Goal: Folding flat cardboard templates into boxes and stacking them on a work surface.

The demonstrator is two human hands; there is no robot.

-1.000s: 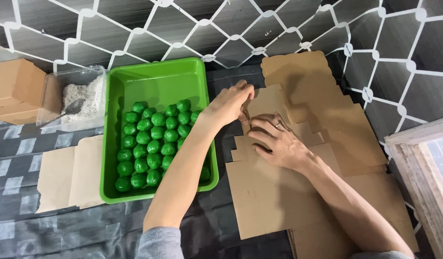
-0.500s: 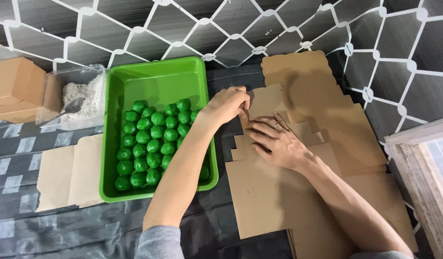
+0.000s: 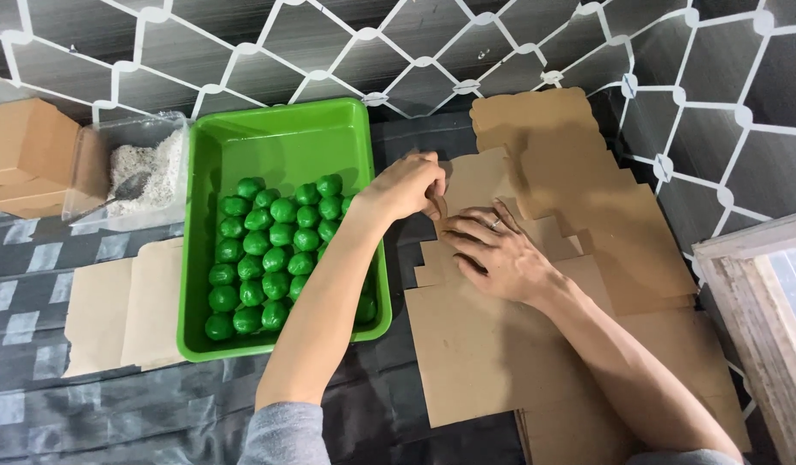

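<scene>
Head camera, looking down: a person's left hand (image 3: 404, 185) pinches the upper edge of a flat brown cardboard box blank (image 3: 492, 344), fingers curled closed on a flap. Just right of it, the right hand (image 3: 497, 250) lies open, palm down, pressing the same sheet. Both hands sit right of the green plastic tray (image 3: 281, 138) of round green balls (image 3: 273, 250); the blank's long axis runs away from the person.
</scene>
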